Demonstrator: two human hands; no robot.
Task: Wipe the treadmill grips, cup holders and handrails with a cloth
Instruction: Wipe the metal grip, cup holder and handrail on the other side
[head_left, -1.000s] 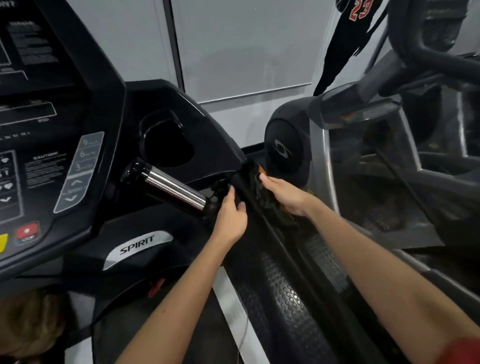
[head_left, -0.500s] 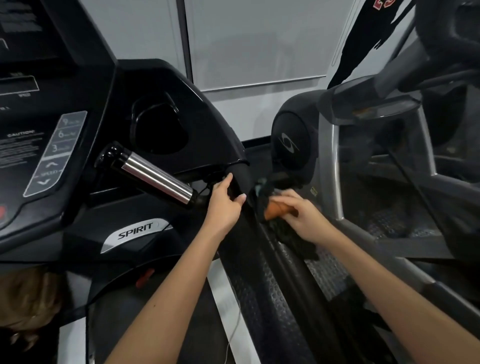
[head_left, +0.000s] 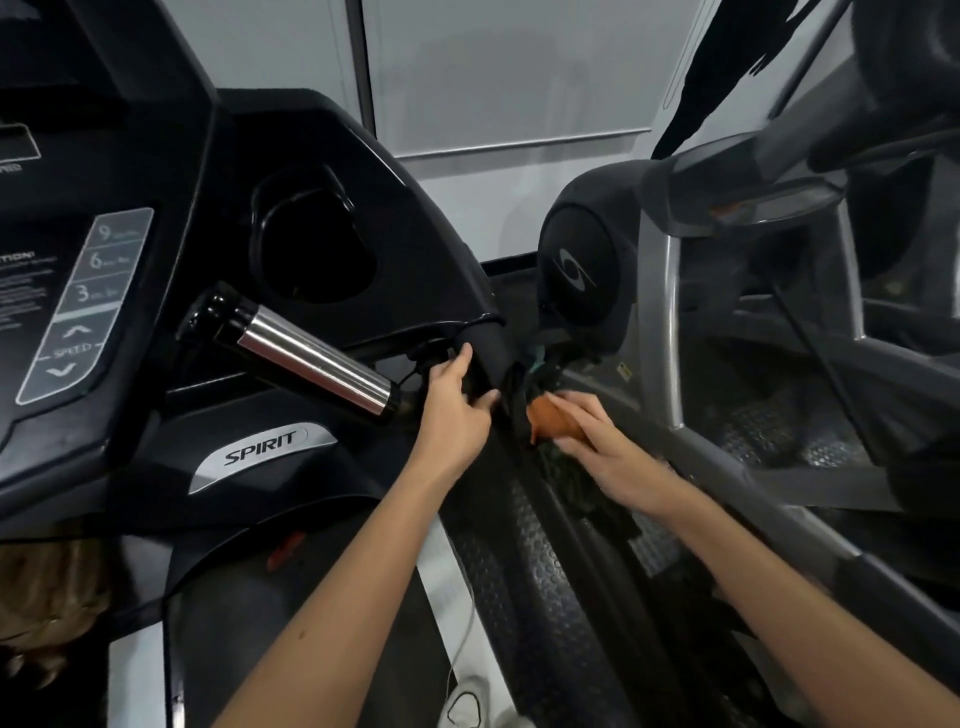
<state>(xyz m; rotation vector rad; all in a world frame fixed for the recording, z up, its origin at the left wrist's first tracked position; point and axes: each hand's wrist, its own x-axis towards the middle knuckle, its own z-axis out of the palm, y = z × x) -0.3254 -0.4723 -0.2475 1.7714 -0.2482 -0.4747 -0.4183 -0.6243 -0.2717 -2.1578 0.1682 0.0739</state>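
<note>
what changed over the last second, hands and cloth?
The right hand slid the cloth a little way down from the top joint of the handrail, along its right side; the cloth's orange part now shows under the fingers. The left hand stayed gripping the handrail's upper end. Chrome grip and cup holder untouched.
</note>
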